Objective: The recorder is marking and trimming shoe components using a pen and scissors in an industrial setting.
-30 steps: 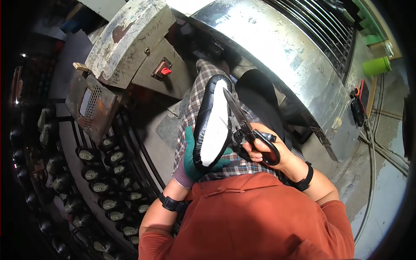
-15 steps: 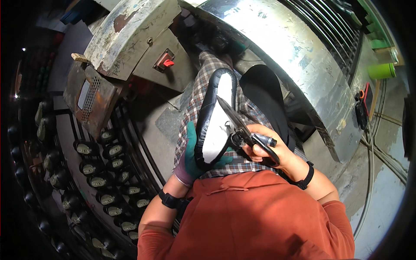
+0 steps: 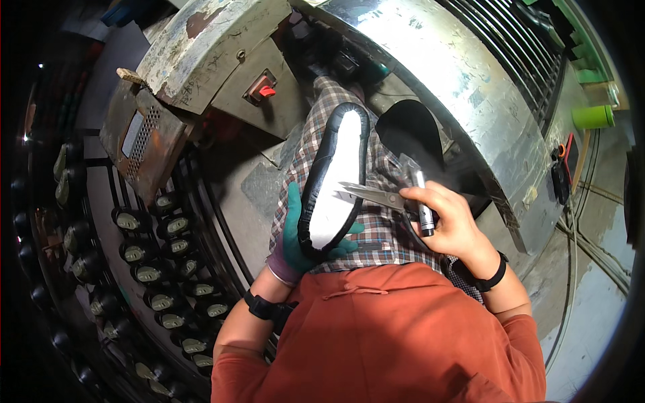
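A black shoe upper (image 3: pixel 309 195) lies sole side up over my lap, its long white insole (image 3: pixel 332 198) ringed by a gathered black edge. Gripping its heel end is my left hand (image 3: pixel 292 238), in a green and purple glove, the fingers wrapped underneath. My bare right hand (image 3: pixel 447 218) is closed round a pair of scissors (image 3: pixel 383 196) and also a silver marker pen (image 3: pixel 424 208) with a black end. The scissor tips reach over the white insole from the right; whether they touch it I cannot tell.
A worn metal machine housing (image 3: pixel 201 60) with a red switch (image 3: pixel 267 91) stands ahead on the left. A curved shiny metal bench (image 3: pixel 430 54) spans ahead and right, with a green cup (image 3: pixel 593 117) beyond. Racks of black shoes (image 3: pixel 161 275) line the left.
My right hand has moved a little right and turned, so the scissors now point left across the insole rather than up along it. The left hand keeps its grip on the shoe upper.
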